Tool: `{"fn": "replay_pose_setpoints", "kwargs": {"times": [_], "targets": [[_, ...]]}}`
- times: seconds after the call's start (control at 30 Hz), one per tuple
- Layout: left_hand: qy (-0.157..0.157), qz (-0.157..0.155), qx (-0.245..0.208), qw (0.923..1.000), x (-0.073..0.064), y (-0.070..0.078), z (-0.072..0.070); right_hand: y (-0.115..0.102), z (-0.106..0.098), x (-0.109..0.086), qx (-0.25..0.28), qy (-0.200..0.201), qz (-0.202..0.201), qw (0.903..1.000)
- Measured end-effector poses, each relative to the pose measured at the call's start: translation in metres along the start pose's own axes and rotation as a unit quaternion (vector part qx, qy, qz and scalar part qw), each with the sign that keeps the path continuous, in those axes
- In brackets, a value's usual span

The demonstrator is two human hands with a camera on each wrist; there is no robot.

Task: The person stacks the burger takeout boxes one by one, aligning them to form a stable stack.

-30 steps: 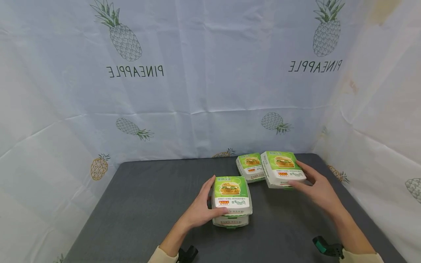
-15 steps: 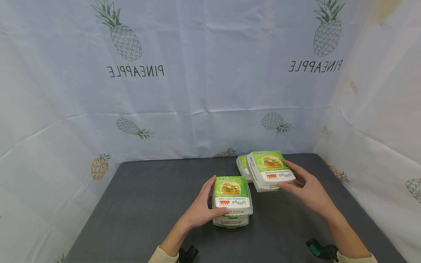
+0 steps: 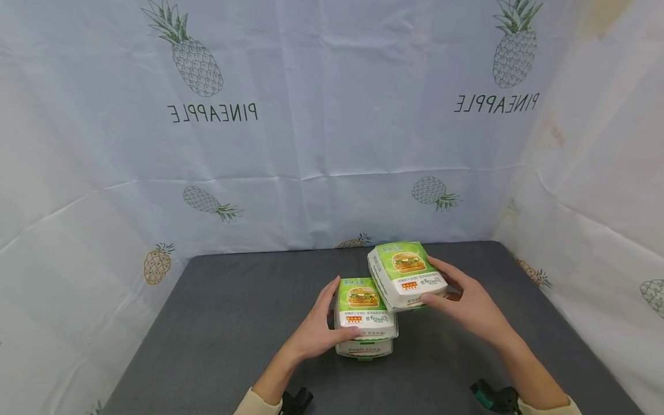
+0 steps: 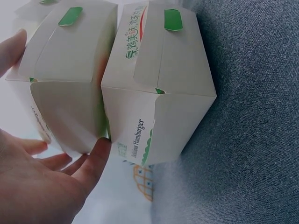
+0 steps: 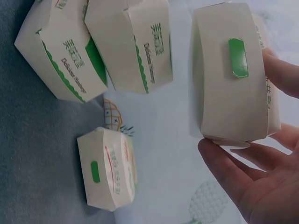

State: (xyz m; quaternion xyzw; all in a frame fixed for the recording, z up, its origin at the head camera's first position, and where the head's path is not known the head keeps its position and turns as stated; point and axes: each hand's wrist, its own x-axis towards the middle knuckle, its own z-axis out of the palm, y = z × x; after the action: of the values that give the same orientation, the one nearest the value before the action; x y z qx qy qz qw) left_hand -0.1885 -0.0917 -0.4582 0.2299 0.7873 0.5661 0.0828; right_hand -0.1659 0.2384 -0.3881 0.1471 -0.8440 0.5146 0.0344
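Two white-and-green burger boxes are stacked on the table; the upper burger box (image 4: 70, 51) sits on the lower burger box (image 4: 154, 70). My left hand (image 3: 313, 331) grips the upper one from its left side, thumb at the front. Held in my right hand (image 3: 474, 308) is another burger box (image 3: 407, 274), pinched between thumb and fingers at its right side. It is raised and slightly turned, overlapping the stack's right edge in the head view. The right wrist view shows a gap between this box (image 5: 233, 74) and the stack.
One more burger box (image 5: 105, 168) stands on the table behind, hidden in the head view by the raised one. The dark grey table (image 3: 249, 311) ends against a white cloth (image 3: 321, 144) printed with pineapples, which also covers both sides.
My right hand has carried its burger box leftward, from right of the rear box to the stack's upper right. The left hand and the stack have stayed in place.
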Motion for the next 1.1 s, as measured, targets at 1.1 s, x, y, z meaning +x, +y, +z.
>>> {"fn": "replay_pose_setpoints", "kwargs": {"times": [1.1], "targets": [[-0.002,0.017,0.001,0.9999,0.002,0.001,0.001,-0.015,0.037,-0.001,0.067,-0.022,-0.018,0.9974]]}}
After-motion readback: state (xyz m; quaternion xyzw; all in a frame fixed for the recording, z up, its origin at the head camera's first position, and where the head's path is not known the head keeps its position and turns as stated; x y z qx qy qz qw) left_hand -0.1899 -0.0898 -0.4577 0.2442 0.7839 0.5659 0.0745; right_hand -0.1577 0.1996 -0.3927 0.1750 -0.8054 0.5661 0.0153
